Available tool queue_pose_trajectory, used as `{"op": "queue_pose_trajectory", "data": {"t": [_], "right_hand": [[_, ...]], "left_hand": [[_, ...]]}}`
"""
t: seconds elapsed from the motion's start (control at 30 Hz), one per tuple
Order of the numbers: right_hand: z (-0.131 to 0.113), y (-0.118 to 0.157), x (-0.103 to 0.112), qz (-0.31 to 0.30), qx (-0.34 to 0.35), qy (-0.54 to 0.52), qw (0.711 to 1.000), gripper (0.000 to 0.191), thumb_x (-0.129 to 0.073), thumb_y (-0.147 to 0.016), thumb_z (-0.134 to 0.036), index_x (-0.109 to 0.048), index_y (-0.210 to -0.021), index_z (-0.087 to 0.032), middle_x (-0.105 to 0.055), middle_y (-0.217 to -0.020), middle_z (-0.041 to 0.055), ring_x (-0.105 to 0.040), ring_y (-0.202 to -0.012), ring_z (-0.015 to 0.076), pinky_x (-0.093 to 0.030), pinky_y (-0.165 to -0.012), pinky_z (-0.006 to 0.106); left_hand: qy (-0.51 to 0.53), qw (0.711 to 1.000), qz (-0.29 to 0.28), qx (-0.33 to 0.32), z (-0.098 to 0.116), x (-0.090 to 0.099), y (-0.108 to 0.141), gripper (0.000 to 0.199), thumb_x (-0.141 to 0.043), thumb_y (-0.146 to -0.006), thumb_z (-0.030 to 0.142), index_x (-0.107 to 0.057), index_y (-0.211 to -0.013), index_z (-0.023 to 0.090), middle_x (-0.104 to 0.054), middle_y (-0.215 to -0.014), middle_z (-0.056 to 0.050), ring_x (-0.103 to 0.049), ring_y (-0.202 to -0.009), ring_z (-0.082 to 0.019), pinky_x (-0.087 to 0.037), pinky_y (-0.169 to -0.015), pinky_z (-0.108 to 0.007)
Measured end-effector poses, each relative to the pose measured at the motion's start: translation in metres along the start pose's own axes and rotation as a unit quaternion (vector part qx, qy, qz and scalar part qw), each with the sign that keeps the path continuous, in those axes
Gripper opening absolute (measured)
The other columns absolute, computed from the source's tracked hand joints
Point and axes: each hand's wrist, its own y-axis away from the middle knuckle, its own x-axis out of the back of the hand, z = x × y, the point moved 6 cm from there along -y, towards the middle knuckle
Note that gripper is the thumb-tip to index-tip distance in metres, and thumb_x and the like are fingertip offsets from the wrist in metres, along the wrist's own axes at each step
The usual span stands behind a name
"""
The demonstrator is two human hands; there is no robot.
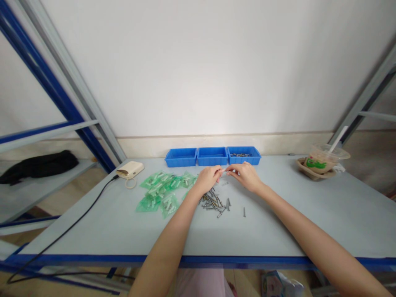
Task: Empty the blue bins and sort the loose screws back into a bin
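Note:
My left hand (pixel 209 179) and my right hand (pixel 244 175) meet fingertip to fingertip above the table, just in front of the blue bins. Both are closed in a pinch around a small white piece (pixel 225 170); its exact kind is too small to tell. Beneath and beside my left wrist lies a loose pile of metal screws (pixel 213 203), partly hidden by the forearm. One screw (pixel 244 212) lies apart to the right, and another (pixel 227 183) is just below my hands. Several green plastic bags (pixel 161 190) with small white and metal parts are spread left of my left hand.
Three joined blue bins (pixel 212 156) stand against the wall; the right bin (pixel 244 160) contains screws. A cream-coloured device (pixel 133 168) with a black cable (pixel 77 223) sits at the left. A drink cup (pixel 321 159) with a straw rests in a brown holder (pixel 312 173) at the right.

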Motion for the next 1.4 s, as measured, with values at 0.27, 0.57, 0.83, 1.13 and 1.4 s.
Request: {"op": "queue_pose_trajectory", "data": {"t": [0.27,0.57,0.83,1.13,1.4], "right_hand": [[-0.0045,0.0011,-0.0016,-0.014,0.01,0.015,1.0,0.025,-0.045,-0.09,-0.036,-0.063,-0.102,-0.023,-0.071,-0.088,0.0047,-0.063,-0.072,0.0167,-0.034,-0.072,0.029],[-0.0012,0.0003,0.001,-0.004,-0.007,0.029,1.0,0.025,-0.044,-0.091,-0.033,-0.066,-0.091,-0.022,-0.071,-0.082,0.0039,-0.063,-0.073,0.0176,-0.032,-0.071,0.029],[-0.0039,0.0014,0.0026,0.002,0.004,0.051,0.999,0.025,-0.043,-0.091,-0.036,-0.064,-0.095,-0.022,-0.071,-0.081,0.0038,-0.062,-0.069,0.0174,-0.031,-0.071,0.029],[-0.0028,0.0011,0.001,-0.013,0.006,0.061,0.998,0.03,-0.039,-0.093,-0.038,-0.064,-0.09,-0.02,-0.07,-0.078,0.0035,-0.061,-0.067,0.0162,-0.029,-0.07,0.027],[-0.0032,0.0015,0.0019,-0.008,0.013,0.041,0.999,0.033,-0.038,-0.093,-0.039,-0.064,-0.087,-0.02,-0.07,-0.078,0.0033,-0.06,-0.066,0.0159,-0.03,-0.07,0.027]], "left_hand": [[-0.014,1.0,0.013,0.002,0.0001,0.002,-0.0002,0.025,-0.038,-0.089,0.031,-0.056,-0.077,0.019,-0.059,-0.059,0.003,-0.055,-0.057,-0.012,-0.038,-0.06,-0.02],[-0.019,1.0,0.004,-0.002,0.0015,0.0001,-0.0012,0.022,-0.04,-0.089,0.034,-0.056,-0.081,0.02,-0.059,-0.057,0.004,-0.056,-0.057,-0.013,-0.037,-0.059,-0.021],[-0.02,0.999,0.022,-0.016,-0.0003,0.0003,-0.0011,0.027,-0.038,-0.09,0.03,-0.053,-0.071,0.019,-0.059,-0.056,0.003,-0.055,-0.057,-0.012,-0.035,-0.059,-0.02],[-0.02,0.999,0.022,-0.019,0.0001,0.0003,-0.002,0.023,-0.041,-0.088,0.031,-0.057,-0.078,0.019,-0.06,-0.058,0.003,-0.056,-0.058,-0.013,-0.036,-0.059,-0.02],[-0.01,1.0,0.021,-0.01,-0.0001,0.0,-0.0014,0.022,-0.043,-0.088,0.033,-0.058,-0.08,0.02,-0.059,-0.056,0.003,-0.056,-0.056,-0.012,-0.034,-0.057,-0.02]]}}
